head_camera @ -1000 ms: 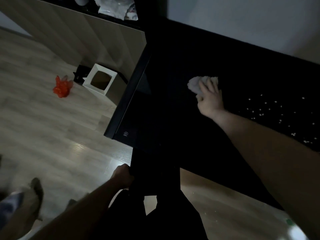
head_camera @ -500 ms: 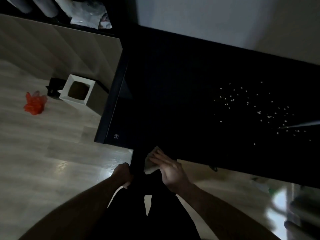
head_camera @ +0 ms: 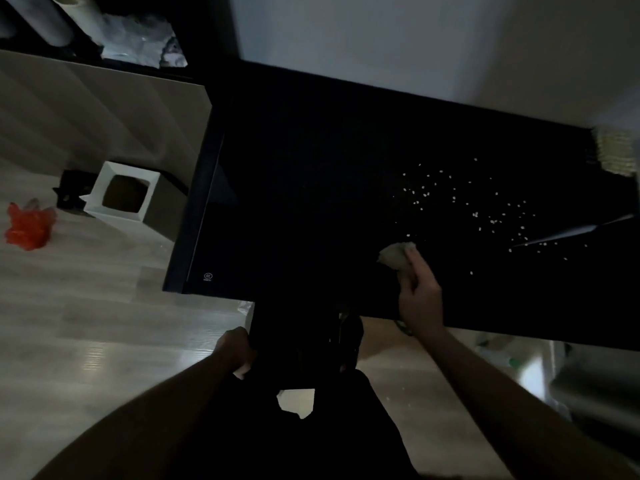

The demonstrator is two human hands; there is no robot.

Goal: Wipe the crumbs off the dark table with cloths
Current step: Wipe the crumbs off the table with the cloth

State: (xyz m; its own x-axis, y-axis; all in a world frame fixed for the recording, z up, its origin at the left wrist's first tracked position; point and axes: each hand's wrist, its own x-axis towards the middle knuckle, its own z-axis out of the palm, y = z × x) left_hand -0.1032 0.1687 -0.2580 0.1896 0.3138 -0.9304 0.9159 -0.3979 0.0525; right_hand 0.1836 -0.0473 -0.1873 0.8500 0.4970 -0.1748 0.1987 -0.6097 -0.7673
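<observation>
The dark table fills the middle of the view. White crumbs lie scattered over its right part. My right hand rests on the table near its front edge and presses a pale crumpled cloth onto the surface, just left of and below the crumbs. My left hand hangs below the table's front edge, closed on a dark object that I cannot make out in the dim light.
A white square bin stands on the wooden floor left of the table, with a red bag further left. A yellowish cloth or sponge lies at the table's far right. A shelf with bags is at the back left.
My right hand with the cloth swept from mid-table back to the front edge, then moved onto the table again toward the crumbs. The left hand stayed in place.
</observation>
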